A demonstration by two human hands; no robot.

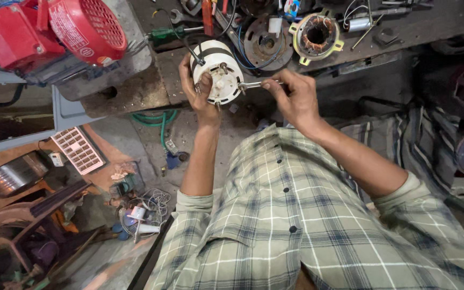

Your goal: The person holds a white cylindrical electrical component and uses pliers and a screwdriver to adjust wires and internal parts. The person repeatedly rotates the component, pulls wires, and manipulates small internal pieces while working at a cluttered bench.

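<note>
Your left hand [200, 91] grips the white motor housing [217, 72] from its left side, fingers wrapped around the body, thumb across the face. You hold it in the air just off the bench's near edge, studs and terminals facing you, black wires running from its top back onto the bench [135, 91].

Your right hand [291, 96] is pinched closed on a small metal spanner [253, 84], whose head sits on a fastener at the housing's right rim.

On the bench behind the housing: a dark round end plate [267, 43], and just right of it a stator with copper windings in a yellow-green frame [316, 35]. A green-handled screwdriver [167, 35] lies near the far edge, left of the plate. A red motor [55, 29] sits at the bench's left end.

Below the bench on the floor: green hose [157, 119], white grille [79, 149].
</note>
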